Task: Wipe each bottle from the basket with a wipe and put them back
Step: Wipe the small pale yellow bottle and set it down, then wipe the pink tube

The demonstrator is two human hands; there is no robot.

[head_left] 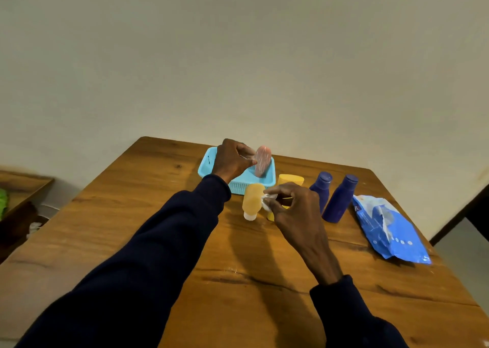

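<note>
The left hand (231, 160) has its grip closed on the pink bottle (262, 161), tilted over the basket (205, 166). The right hand (293, 207) pinches a crumpled wipe (267, 202) just before the basket. If the pink bottle is going back, set it against one wall, leaving room. Five bottles: one pink, two orange (252, 199) (289, 179), two blue (321, 189) (340, 199), all right of the basket.

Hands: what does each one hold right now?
Left hand: holding the pink bottle.
Right hand: pinching the white wipe.

Wipes pack (389, 228) right of bottles (340, 199)
</note>
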